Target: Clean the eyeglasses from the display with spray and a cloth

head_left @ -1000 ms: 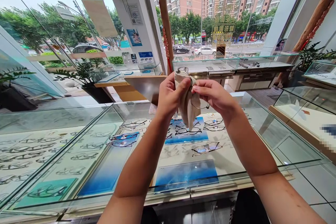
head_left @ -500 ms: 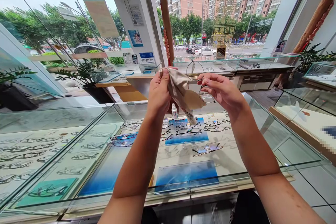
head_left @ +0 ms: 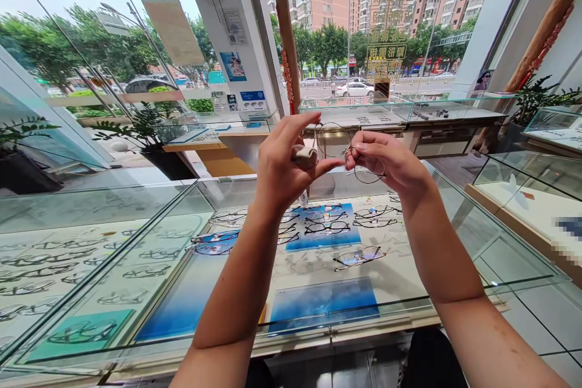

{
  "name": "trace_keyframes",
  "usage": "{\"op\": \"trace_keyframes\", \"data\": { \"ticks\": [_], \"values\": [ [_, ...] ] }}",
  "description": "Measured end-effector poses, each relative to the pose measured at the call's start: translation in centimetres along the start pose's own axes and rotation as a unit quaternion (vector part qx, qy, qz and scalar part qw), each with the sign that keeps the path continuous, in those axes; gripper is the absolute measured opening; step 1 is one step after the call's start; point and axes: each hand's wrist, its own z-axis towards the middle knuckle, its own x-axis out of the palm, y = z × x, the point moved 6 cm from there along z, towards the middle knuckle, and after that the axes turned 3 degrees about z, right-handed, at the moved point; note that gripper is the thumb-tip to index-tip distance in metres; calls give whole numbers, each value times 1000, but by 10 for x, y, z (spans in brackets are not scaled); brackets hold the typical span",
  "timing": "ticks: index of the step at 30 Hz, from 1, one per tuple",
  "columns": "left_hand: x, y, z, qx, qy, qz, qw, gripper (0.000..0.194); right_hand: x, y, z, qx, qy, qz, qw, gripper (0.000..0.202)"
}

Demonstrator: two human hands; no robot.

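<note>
My right hand (head_left: 393, 163) pinches a pair of round, thin-rimmed eyeglasses (head_left: 334, 140) near the bridge, holding them above the glass counter. One round lens is to the left of its fingertips, the other below and to the right. In the palm of my left hand (head_left: 278, 170), under its curled fingers, a beige cleaning cloth (head_left: 305, 156) is bunched up. The thumb and forefinger of that hand stretch out around the left lens, with the thumb tip close to the bridge. Whether they touch the frame, I cannot tell.
Below lies a glass display case (head_left: 318, 309) with rows of eyeglasses (head_left: 326, 227) on blue and pale panels. A small white bottle (head_left: 303, 198) stands behind my left wrist. More display counters (head_left: 364, 114) line the window, with potted plants (head_left: 157, 139) at left and right.
The cloth, which hung spread out from my left hand, is now bunched in its palm. The left thumb and forefinger have opened toward the glasses, which have tilted slightly.
</note>
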Motion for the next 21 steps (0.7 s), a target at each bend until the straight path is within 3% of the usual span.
{"op": "trace_keyframes", "data": {
  "ticks": [5,8,12,17,19,21],
  "values": [
    [0,-1,-2,11,0,17,1000,68,4,5,-2,-16,-21,-55,998,30],
    [-5,0,-4,-3,-33,21,999,67,-8,14,-4,-93,-133,-125,979,30],
    [-13,0,-10,-20,-107,10,994,62,-26,30,-15,-238,-297,-211,900,33],
    [-25,-4,-17,-29,-197,36,979,62,-17,43,-33,-326,-372,-347,797,43],
    [-27,-8,-17,-30,-205,34,978,59,-6,48,-41,-353,-384,-392,758,35],
    [-29,-11,-17,-40,-205,27,978,56,3,49,-46,-366,-377,-412,744,24]
  ]
}}
